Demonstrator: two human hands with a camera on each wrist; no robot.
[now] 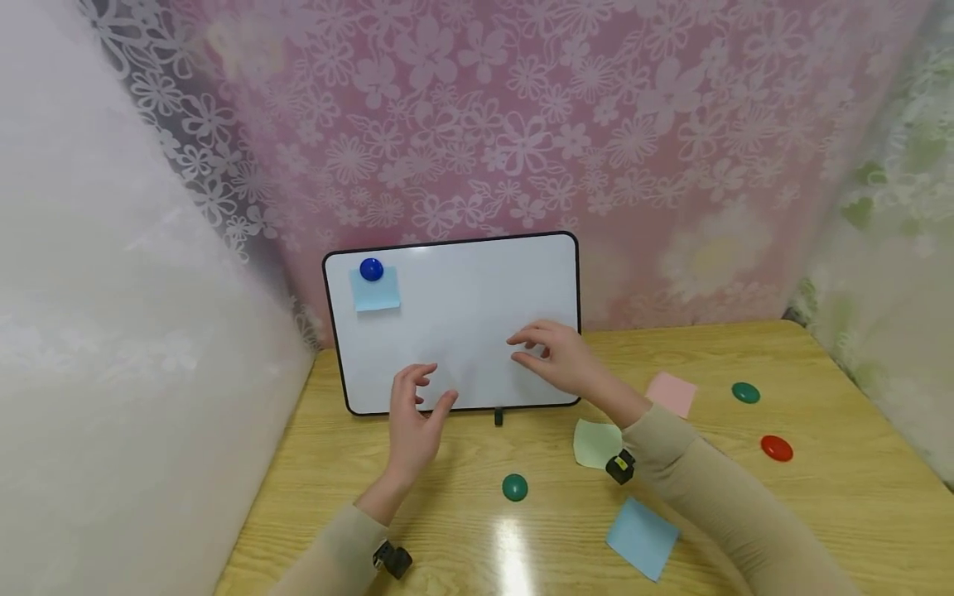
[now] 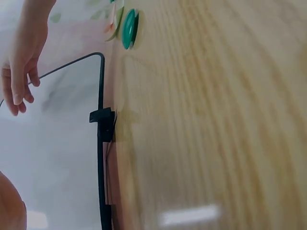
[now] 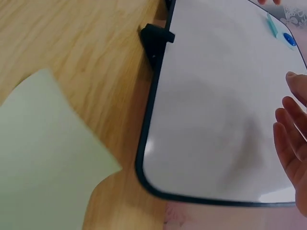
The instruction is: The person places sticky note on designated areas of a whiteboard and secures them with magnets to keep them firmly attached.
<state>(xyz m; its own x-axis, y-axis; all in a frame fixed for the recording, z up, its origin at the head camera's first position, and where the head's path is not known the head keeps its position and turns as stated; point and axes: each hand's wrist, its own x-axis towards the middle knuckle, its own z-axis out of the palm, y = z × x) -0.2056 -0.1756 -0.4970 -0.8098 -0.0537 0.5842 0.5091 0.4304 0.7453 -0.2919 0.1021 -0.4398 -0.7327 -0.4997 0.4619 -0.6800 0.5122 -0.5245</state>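
Note:
A whiteboard (image 1: 462,331) with a black rim leans at the back of the table. At its upper left, a round blue magnet (image 1: 372,269) overlaps the top of a light blue sticky note (image 1: 377,291). My left hand (image 1: 414,422) hovers before the board's lower edge, thumb and fingers apart, holding nothing. In front of the board's right part is my right hand (image 1: 555,358), fingers loosely bent with a gap to the thumb, also without anything in it. The right wrist view shows its fingers (image 3: 288,132) near the white surface.
A black clip-like foot (image 1: 498,416) supports the board's lower edge. Toward the right lie a green note (image 1: 596,444), a pink note (image 1: 673,395) and a blue note (image 1: 643,538). A green magnet (image 1: 515,487), another green magnet (image 1: 745,392) and a red magnet (image 1: 777,448) rest on the table.

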